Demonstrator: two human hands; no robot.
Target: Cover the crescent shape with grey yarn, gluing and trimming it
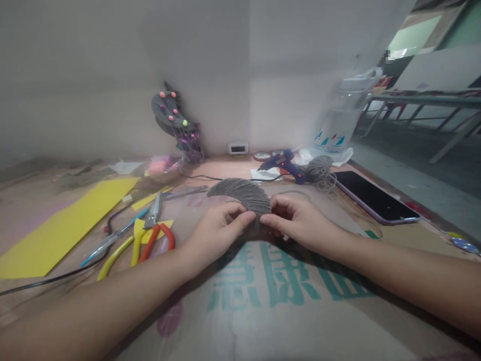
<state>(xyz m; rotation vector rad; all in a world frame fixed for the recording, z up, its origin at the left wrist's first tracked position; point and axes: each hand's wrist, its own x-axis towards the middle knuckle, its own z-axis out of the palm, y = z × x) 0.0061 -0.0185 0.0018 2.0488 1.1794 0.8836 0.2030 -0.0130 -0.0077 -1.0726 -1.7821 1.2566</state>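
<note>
Between my two hands is a grey crescent shape wrapped in yarn point(240, 191), its pointed end aimed to the left. My left hand point(221, 228) pinches its lower edge with thumb and fingers. At its right end my right hand point(296, 218) grips it, thumb in front and fingers curled behind. Both thumb tips are close together at the bottom of the crescent. A ball of grey yarn point(319, 169) lies behind my right hand, with loose strands around it. The undersides of the fingers are hidden.
Pliers with yellow and red handles point(152, 233), a pen point(112, 240) and a yellow sheet point(67, 228) lie left. Behind are a blue glue gun point(283, 164), a small digital clock point(238, 148) and a grey crescent with pins point(171, 113). A phone point(376, 195) and water bottle point(338, 115) stand right.
</note>
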